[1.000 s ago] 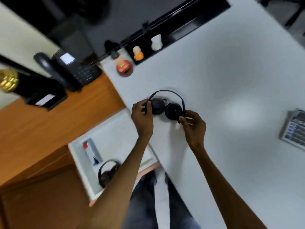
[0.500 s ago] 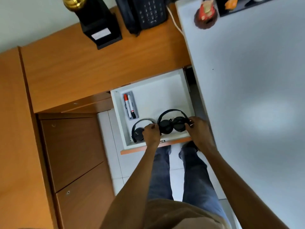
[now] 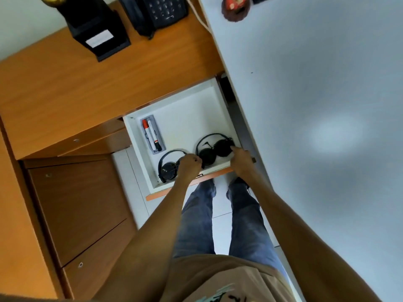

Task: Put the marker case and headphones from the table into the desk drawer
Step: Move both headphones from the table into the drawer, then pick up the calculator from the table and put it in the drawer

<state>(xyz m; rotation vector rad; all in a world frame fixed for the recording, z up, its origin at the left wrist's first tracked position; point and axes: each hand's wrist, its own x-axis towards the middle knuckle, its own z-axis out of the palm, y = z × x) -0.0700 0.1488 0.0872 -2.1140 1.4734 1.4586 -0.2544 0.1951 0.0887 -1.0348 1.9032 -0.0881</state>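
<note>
Nearest the camera, two bare forearms reach forward over blue-trousered legs to the open desk drawer (image 3: 183,118). The left hand (image 3: 189,163) is curled at the drawer's front edge, its fingers closed against the near earcup of the black headphones (image 3: 214,148). The right hand (image 3: 241,156), at the drawer's front right corner, has its fingers wrapped on the other earcup. These headphones sit inside the drawer by its front wall, band arching toward the back. A second pair of headphones (image 3: 169,166) lies in the drawer's front left corner, partly hidden by the left hand. Farther in, the marker case (image 3: 151,134) rests along the drawer's left wall. Beyond the drawer, a black telephone (image 3: 160,12) stands on the wooden tabletop (image 3: 87,83).
</note>
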